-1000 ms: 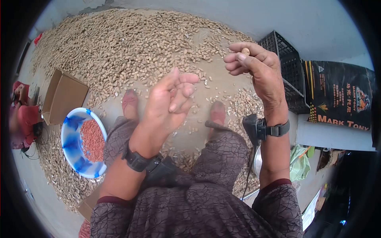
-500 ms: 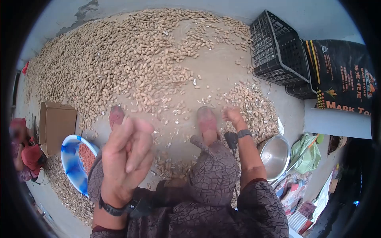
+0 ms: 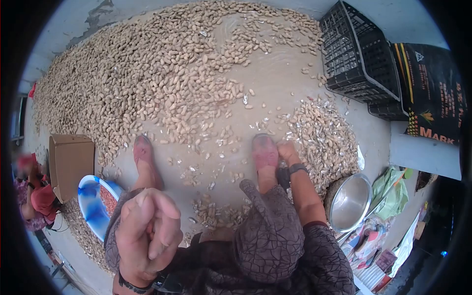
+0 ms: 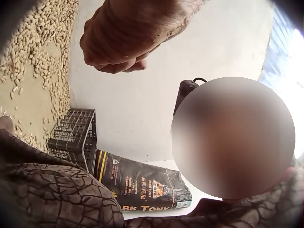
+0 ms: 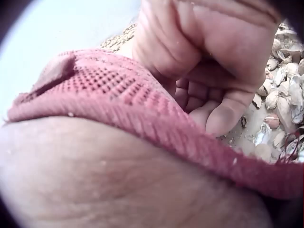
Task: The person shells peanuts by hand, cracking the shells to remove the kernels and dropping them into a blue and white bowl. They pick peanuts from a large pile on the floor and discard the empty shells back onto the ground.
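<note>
My left hand [image 3: 142, 246] is raised near the camera over my left knee, fingers curled in. Reddish peanut kernels [image 3: 150, 228] show in the gap between its fingers. In the left wrist view the same hand [image 4: 137, 38] appears from behind, its contents hidden. My right hand [image 3: 289, 150] is down by the floor, close against the pink mesh shoe [image 3: 265, 151] on my right foot. The right wrist view shows that hand [image 5: 213, 52] with fingers curled toward the palm and no object visible in it. Peanut shells [image 5: 282, 99] lie just beyond it.
A wide heap of unshelled peanuts [image 3: 132, 73] covers the floor ahead. A blue-white basin [image 3: 93, 209] of kernels stands left by a cardboard box [image 3: 73, 164]. Right are a shell pile [image 3: 322, 142], metal bowl [image 3: 350, 204], black crate [image 3: 356, 59] and black sack [image 3: 432, 93]. Another person [image 3: 37, 191] sits far left.
My right hand, which pinched a peanut up high, has dropped to the floor beside my right shoe. My left hand has moved left and nearer the camera, its fingers curled tighter.
</note>
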Demonstrator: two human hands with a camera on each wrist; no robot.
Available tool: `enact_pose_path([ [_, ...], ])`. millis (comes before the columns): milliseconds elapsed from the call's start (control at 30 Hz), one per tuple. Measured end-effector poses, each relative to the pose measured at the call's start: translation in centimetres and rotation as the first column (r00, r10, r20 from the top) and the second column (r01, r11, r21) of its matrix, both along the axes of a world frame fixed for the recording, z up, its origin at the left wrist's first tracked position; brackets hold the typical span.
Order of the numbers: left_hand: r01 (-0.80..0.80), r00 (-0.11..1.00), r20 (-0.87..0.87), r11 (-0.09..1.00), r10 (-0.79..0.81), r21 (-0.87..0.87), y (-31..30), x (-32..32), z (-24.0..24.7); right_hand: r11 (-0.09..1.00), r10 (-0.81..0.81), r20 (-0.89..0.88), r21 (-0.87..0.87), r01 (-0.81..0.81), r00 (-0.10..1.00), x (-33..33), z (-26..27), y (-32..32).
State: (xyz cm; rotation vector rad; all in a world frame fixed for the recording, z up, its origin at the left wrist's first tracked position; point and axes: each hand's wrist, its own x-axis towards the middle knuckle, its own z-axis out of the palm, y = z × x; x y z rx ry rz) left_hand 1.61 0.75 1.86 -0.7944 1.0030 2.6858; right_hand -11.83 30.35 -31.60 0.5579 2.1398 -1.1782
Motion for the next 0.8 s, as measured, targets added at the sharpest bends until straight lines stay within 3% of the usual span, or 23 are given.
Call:
enact_pose_path([
  [133,0.006,0.999,0.038,0.999,-0.005,-0.038,0.0,0.0,0.1,0.991,-0.020,0.019,-0.134,0.022,1.000,0.3,-1.0,0.5],
  [233,-0.006,0.999,0.049,0.997,0.010,-0.083,-0.2,0.1,0.3,0.988,-0.085,0.157,-0.114,0.104,0.984,-0.1,0.0,0.4],
  [367,-0.026,0.998,0.060,0.990,0.035,-0.141,-0.3,0.0,0.6,0.997,-0.050,0.212,-0.040,0.060,0.976,-0.7,-1.6,1.5],
  [433,-0.031,0.998,0.050,0.988,0.039,-0.149,-0.6,0.2,0.6,0.903,0.253,-0.033,0.366,-0.224,0.967,-0.6,-3.4,1.4],
  [467,-0.022,0.998,0.053,0.989,0.030,-0.149,-0.7,0.2,0.6,0.903,0.263,-0.029,0.359,-0.236,0.964,-0.4,-4.1,1.5],
  [533,-0.026,0.997,0.064,0.987,0.037,-0.159,-0.9,0.5,0.7,0.724,0.389,-0.086,0.644,-0.247,0.917,-0.3,-1.0,-0.4],
  [667,-0.067,0.993,0.086,0.991,0.077,-0.112,-1.4,0.9,0.8,0.644,0.461,-0.146,0.733,-0.217,0.875,-2.6,2.2,-1.0],
  [733,-0.075,0.994,0.072,0.991,0.084,-0.114,-1.5,0.9,0.9,0.728,0.499,-0.296,0.653,-0.208,0.815,-4.1,1.9,-0.7],
  [800,-0.098,0.992,0.070,0.983,0.110,-0.156,-1.4,1.0,1.3,0.738,0.553,-0.327,0.620,-0.268,0.766,-5.5,1.7,-1.4],
])
